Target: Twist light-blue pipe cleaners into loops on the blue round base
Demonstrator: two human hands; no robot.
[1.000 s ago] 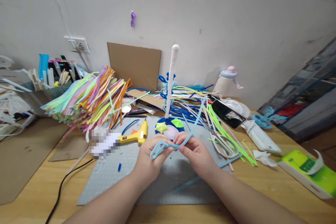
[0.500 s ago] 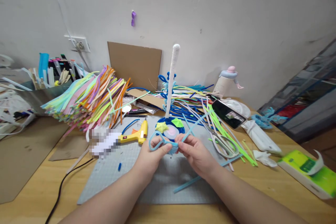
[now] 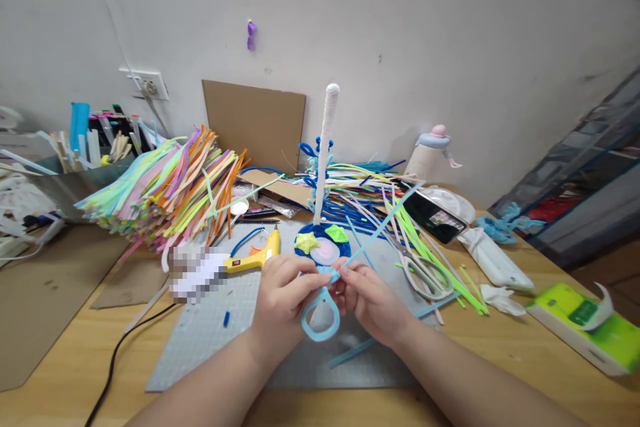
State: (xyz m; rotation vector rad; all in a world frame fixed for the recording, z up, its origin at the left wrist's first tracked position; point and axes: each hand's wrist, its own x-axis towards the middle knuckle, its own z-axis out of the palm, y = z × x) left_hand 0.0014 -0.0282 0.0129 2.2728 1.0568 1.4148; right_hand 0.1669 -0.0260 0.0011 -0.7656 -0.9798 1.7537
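Note:
My left hand (image 3: 281,290) and my right hand (image 3: 369,297) meet over a grey cutting mat (image 3: 210,327), both pinched on a light blue pipe cleaner (image 3: 320,317). Its bent loop hangs down between my hands, and its long free end slants up to the right. Just beyond my fingers stands a blue round base (image 3: 323,245) bearing small yellow, green and pink shapes and a tall white fuzzy post (image 3: 326,140).
A yellow glue gun (image 3: 253,257) lies left of the base, scissors (image 3: 425,273) to the right. Piles of coloured pipe cleaners (image 3: 170,180) cover the back of the wooden table (image 3: 500,347). A phone (image 3: 433,213), a green tissue pack (image 3: 585,327) and a loose blue pipe cleaner (image 3: 360,347) lie nearby.
The loop has swung from pointing left and up beside my left hand to hanging downward between my hands. The free end has risen higher to the right. My hands stayed close together.

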